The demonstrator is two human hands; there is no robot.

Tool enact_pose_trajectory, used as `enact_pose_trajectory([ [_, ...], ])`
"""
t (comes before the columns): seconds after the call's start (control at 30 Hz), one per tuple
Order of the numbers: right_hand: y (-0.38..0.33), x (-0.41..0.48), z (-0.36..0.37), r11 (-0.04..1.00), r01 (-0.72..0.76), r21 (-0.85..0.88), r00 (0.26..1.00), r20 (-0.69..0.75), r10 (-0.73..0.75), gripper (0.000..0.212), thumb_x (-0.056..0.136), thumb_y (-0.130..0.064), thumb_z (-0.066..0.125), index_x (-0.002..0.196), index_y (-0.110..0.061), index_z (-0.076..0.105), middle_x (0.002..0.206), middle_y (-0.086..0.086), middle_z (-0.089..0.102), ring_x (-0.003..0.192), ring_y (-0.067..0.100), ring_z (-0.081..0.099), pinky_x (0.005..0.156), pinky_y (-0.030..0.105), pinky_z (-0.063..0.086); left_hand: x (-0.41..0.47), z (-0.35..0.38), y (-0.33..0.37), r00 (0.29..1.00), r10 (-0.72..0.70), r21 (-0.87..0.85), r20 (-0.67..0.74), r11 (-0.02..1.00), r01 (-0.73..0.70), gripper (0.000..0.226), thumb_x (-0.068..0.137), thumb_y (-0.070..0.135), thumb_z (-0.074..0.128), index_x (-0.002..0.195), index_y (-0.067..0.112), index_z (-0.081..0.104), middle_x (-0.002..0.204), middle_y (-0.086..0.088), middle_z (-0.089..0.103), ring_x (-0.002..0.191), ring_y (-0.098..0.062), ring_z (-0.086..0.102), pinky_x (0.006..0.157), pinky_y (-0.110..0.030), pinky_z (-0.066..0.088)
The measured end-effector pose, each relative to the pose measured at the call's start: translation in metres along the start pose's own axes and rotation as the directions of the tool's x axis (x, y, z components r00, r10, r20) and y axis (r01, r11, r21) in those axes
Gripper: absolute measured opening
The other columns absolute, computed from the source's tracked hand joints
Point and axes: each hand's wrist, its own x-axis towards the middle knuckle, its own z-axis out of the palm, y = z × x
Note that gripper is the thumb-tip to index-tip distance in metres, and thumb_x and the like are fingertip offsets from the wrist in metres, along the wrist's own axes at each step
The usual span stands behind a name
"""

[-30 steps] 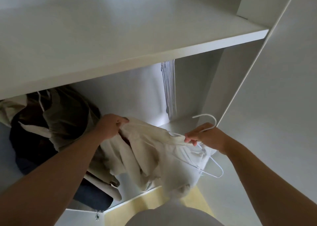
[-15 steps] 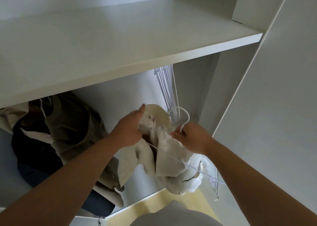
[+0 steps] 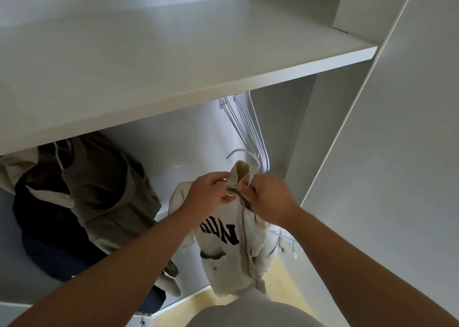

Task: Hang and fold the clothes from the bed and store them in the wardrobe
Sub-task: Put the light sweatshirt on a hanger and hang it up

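Under the wardrobe shelf (image 3: 173, 66), left end: dark and olive garments (image 3: 99, 197), hung. Centre: left hand (image 3: 208, 190), fingers curled, pinching the collar of a cream lettered jacket (image 3: 218, 264) on a white hanger (image 3: 242, 150); long axis vertical, hook up, hem down; right hand (image 3: 265, 195) pinching likewise. Just behind the hook, right: empty hangers (image 3: 250, 133).

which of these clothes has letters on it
The cream zip hoodie, gripped at its neck by left hand and right hand: black block letters cross its chest. The olive garment and dark garment at the left show none.

Hoodie (image 3: 231, 247) between hung clothes (image 3: 99, 192) and hangers (image 3: 250, 133)
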Motion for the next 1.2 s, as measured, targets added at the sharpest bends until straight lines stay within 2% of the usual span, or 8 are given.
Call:
enact_pose_trajectory([
  [0.17,0.003,-0.001,-0.005,0.998,0.045,0.047,0.999,-0.013,-0.045,0.045,0.102,-0.053,0.041,0.088,-0.02,0.068,0.073,-0.002,0.064,0.068,0.017,0.06,0.064,0.033,0.049,0.001,-0.021,-0.005,0.949,0.286,0.537,0.134,0.784,-0.312,0.023,0.095,0.022,0.068,0.117,0.022,0.074,0.098,0.003,0.075,0.078,-0.009,0.073,0.084,-0.03,0.06],
  [0.3,0.001,0.001,-0.011,0.992,0.068,0.106,0.997,-0.032,-0.064,0.04,0.103,-0.046,0.047,0.085,-0.018,0.068,0.068,-0.005,0.059,0.063,0.013,0.056,0.06,0.028,0.043,0.012,-0.038,-0.006,0.807,0.554,0.912,0.203,0.194,-0.362,0.032,0.096,0.054,0.051,0.111,0.039,0.074,0.108,0.013,0.074,0.087,-0.013,0.061,0.069,-0.03,0.05],
  [0.37,0.002,0.002,-0.014,0.99,0.07,0.126,0.997,-0.037,-0.066,0.038,0.104,-0.044,0.048,0.087,-0.017,0.068,0.07,-0.004,0.059,0.065,0.014,0.056,0.063,0.03,0.045,0.018,-0.043,-0.005,0.799,0.563,0.946,0.212,0.086,-0.312,0.045,0.094,0.064,0.042,0.114,0.039,0.073,0.118,0.01,0.071,0.098,-0.017,0.059,0.079,-0.036,0.048],
  [0.5,0.002,0.003,-0.015,0.986,0.079,0.146,0.996,-0.052,-0.072,0.031,0.104,-0.043,0.05,0.083,-0.026,0.066,0.064,-0.01,0.054,0.061,0.007,0.053,0.06,0.026,0.042,0.027,-0.043,-0.008,0.942,0.295,0.867,0.161,0.414,-0.278,0.075,0.083,0.082,0.024,0.122,0.026,0.057,0.098,0.01,0.069,0.087,-0.012,0.066,0.094,-0.041,0.052],
  [0.7,0.005,0.003,-0.008,0.993,0.055,0.102,0.994,-0.103,-0.045,0.028,0.103,-0.043,0.052,0.087,-0.028,0.07,0.068,-0.01,0.06,0.062,0.006,0.055,0.057,0.022,0.04,0.026,-0.042,-0.015,0.968,0.197,0.718,0.155,0.651,-0.247,0.068,0.07,0.08,0.062,0.123,0.038,0.059,0.114,0.016,0.062,0.101,-0.009,0.059,0.091,-0.037,0.052],
  [0.87,0.008,0.006,-0.009,0.999,-0.014,0.047,0.997,-0.081,0.018,0.037,0.102,-0.05,0.047,0.089,-0.024,0.07,0.077,-0.004,0.067,0.072,0.016,0.062,0.07,0.036,0.055,0.025,-0.043,-0.012,0.956,0.268,0.58,0.121,0.763,-0.287,0.085,0.083,0.089,0.026,0.082,0.014,0.065,0.07,-0.006,0.052,0.064,-0.012,0.048,0.064,-0.03,0.037],
  [1.03,0.007,0.003,-0.005,0.999,-0.023,0.024,0.998,-0.05,0.024,0.046,0.101,-0.054,0.038,0.095,-0.021,0.07,0.08,-0.002,0.067,0.072,0.016,0.063,0.072,0.039,0.056,0.028,-0.053,-0.018,0.96,0.255,0.637,0.115,0.723,-0.269,0.033,0.097,0.051,0.054,0.097,0.028,0.077,0.081,0.009,0.064,0.077,-0.007,0.06,0.066,-0.02,0.039],
  [1.2,0.005,0.002,0.0,0.999,-0.034,0.01,0.998,-0.044,0.035,0.046,0.101,-0.054,0.039,0.094,-0.02,0.069,0.078,-0.002,0.066,0.072,0.017,0.063,0.071,0.037,0.055,0.024,-0.045,-0.012,0.964,0.259,0.593,0.058,0.768,-0.242,0.017,0.099,0.034,0.061,0.089,0.023,0.069,0.09,0.006,0.062,0.085,-0.008,0.059,0.072,-0.018,0.041],
])
